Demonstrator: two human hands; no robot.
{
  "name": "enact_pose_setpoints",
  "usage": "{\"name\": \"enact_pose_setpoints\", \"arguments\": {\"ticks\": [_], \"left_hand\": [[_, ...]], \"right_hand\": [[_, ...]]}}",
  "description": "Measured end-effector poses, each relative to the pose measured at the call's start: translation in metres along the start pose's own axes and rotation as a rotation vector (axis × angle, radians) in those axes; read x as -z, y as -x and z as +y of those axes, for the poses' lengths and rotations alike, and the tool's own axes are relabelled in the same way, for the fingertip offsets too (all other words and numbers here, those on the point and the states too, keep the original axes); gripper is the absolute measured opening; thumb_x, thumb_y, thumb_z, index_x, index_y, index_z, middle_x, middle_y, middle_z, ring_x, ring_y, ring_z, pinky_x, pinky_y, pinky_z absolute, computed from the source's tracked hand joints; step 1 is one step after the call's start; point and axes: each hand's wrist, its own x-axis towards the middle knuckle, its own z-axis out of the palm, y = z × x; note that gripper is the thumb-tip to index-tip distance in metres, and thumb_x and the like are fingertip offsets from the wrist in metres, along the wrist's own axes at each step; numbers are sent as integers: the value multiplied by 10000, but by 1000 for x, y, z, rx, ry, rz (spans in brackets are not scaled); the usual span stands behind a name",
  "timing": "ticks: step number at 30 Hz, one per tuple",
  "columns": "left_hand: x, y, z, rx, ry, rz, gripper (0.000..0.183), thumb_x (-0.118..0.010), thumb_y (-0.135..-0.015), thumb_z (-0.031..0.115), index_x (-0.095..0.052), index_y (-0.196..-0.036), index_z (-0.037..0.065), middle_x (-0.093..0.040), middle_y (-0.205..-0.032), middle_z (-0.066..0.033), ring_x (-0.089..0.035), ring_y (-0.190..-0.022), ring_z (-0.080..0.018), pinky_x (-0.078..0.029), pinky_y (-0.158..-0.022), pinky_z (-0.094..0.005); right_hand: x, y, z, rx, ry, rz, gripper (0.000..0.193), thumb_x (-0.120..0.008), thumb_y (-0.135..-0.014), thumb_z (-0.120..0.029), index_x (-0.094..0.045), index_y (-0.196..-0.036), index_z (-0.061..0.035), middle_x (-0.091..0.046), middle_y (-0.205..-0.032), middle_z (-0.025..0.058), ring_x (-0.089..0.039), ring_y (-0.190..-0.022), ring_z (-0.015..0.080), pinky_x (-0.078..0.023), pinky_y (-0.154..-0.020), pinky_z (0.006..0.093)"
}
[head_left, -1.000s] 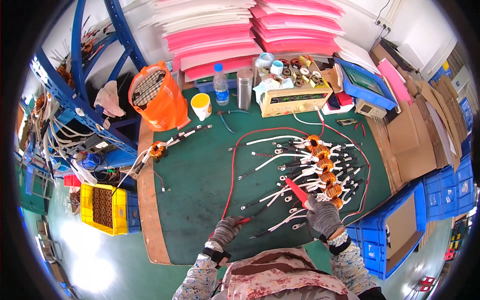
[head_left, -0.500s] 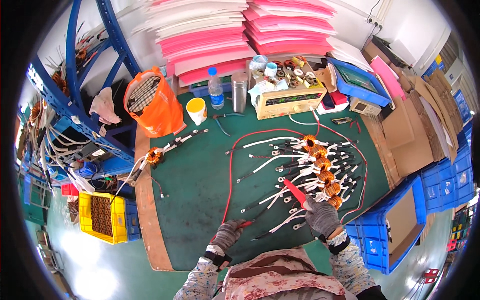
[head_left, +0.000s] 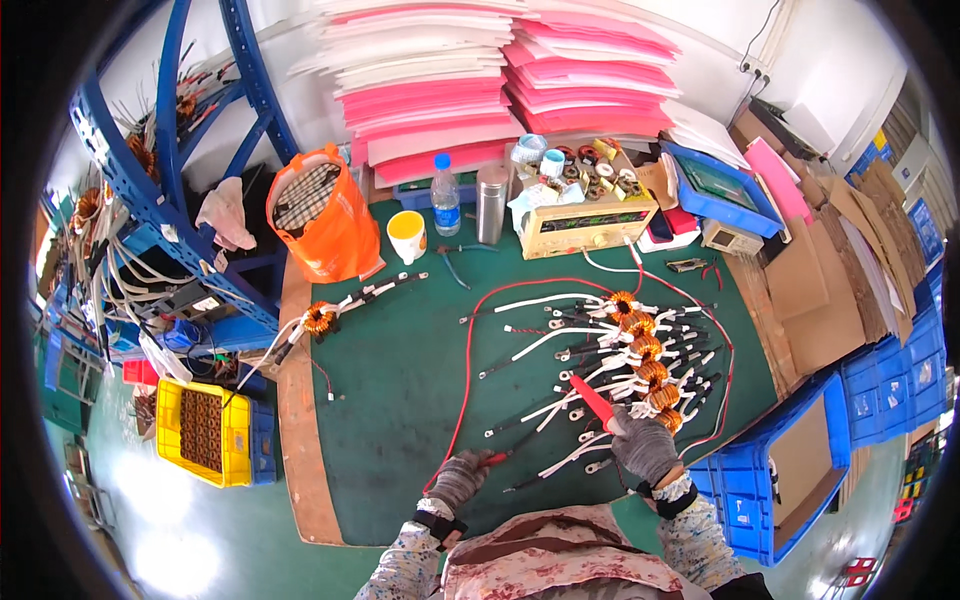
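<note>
My left hand (head_left: 460,482), in a grey glove, is closed around a red test clip (head_left: 495,459) at the front of the green work table. A red lead runs to it, and its tip is beside a dark cable end. My right hand (head_left: 644,448), gloved as well, grips a longer red test clip (head_left: 592,400) that points up and left over the cables. Near that hand, a row of copper-wound toroidal coils (head_left: 650,372) lies with white and black cables ending in metal lugs. Whether either clip bites on a lug, I cannot tell.
A beige bench meter (head_left: 585,228) with small parts on top stands at the back. Beside it are a steel flask (head_left: 491,205), water bottle (head_left: 445,195), yellow-white cup (head_left: 407,238) and orange bag (head_left: 325,225). Another coil (head_left: 318,318) lies at left; a blue crate (head_left: 775,480) stands right.
The whole view has shifted slightly, so the back of the table sits lower and further right. Both hands keep nearly the same places on the table, each still holding its red clip.
</note>
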Motion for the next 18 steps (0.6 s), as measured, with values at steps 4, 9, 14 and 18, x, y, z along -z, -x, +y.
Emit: {"name": "enact_pose_setpoints", "arguments": {"ticks": [4,9,14,18], "left_hand": [[9,-4,8,-5,11,-62,312,-552,-761,173,-566,-1071,132,-598,-889,-147,-571,-824,-326,-458,-736,-418],[25,1,20,47,47,-94,312,-538,-760,168,-579,-1067,132,-606,-905,-148,-575,-841,-324,-463,-749,-404],[36,10,-24,144,85,-24,304,-564,-724,187,-612,-1024,190,-624,-845,-148,-594,-747,-333,-491,-667,-389],[73,17,-76,377,-120,294,296,-589,-703,149,-622,-996,178,-617,-831,-143,-587,-760,-333,-478,-678,-403]], "right_hand": [[-9,-2,10,14,-37,13,476,-555,-725,-204,-480,-1161,-26,-569,-665,195,-577,-621,343,-446,-573,424],[-7,0,14,65,-198,92,487,-573,-739,-210,-472,-1183,-38,-575,-699,200,-577,-626,344,-449,-577,416],[-9,-10,20,-30,-326,261,516,-595,-750,-172,-439,-1224,-41,-572,-691,179,-584,-633,307,-447,-574,382],[5,-11,20,38,-267,142,527,-590,-749,-174,-437,-1243,-72,-594,-734,169,-594,-664,301,-454,-601,376]]}}
